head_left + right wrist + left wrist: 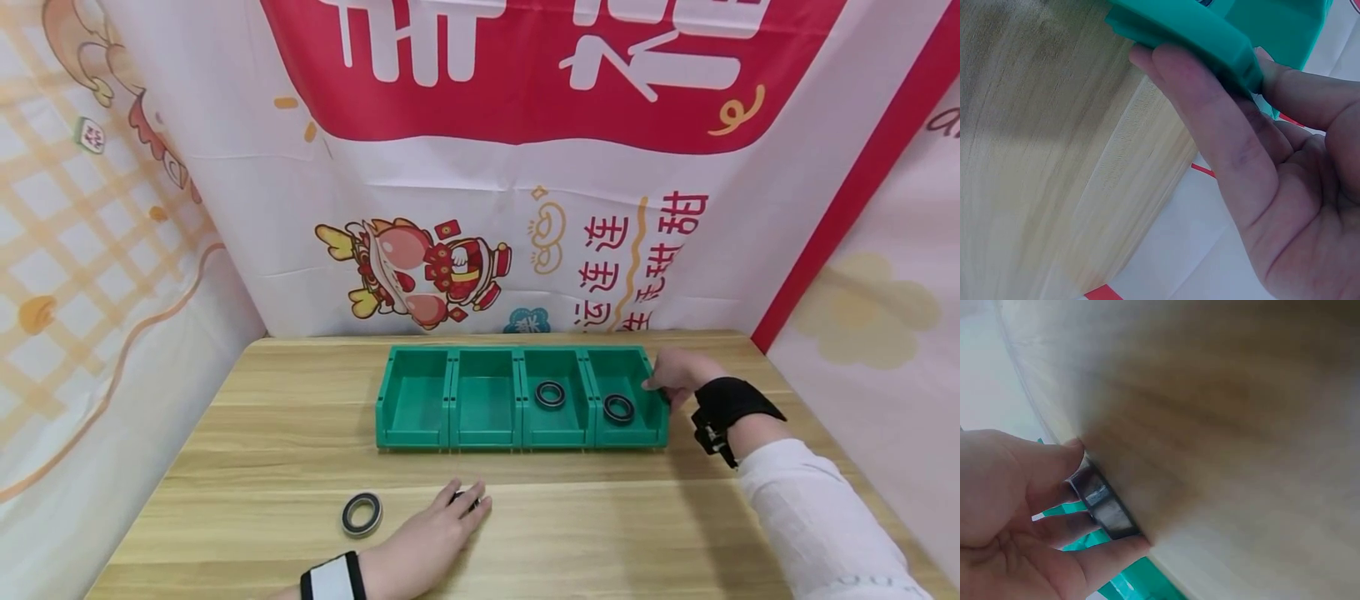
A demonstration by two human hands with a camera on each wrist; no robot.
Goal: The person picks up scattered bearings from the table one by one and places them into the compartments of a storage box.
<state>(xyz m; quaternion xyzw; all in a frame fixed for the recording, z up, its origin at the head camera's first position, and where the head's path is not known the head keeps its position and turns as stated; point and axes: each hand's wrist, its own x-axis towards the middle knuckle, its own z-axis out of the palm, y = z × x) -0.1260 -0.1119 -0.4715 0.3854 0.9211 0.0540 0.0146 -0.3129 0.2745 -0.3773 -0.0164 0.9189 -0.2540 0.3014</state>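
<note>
My left hand (429, 533) is low over the table, thumb and fingers pinching a ball bearing (1105, 503) by its outer edge. In the head view the fingers mostly cover that bearing. A second bearing (362, 514), dark-sealed with a metal rim, lies flat on the wood to the left of this hand. My right hand (681, 375) grips the right side wall of the rightmost green bin (1210, 44), thumb over the inner side and fingers along the outside. One bearing (618, 409) lies inside this bin, and another bearing (551, 395) is in the bin beside it.
Four green bins stand joined in a row near the table's back edge; the two left compartments (411, 437) show only bare green floors. Behind the wooden table (285, 433) hangs a printed cloth (480, 175), with more cloth at both sides.
</note>
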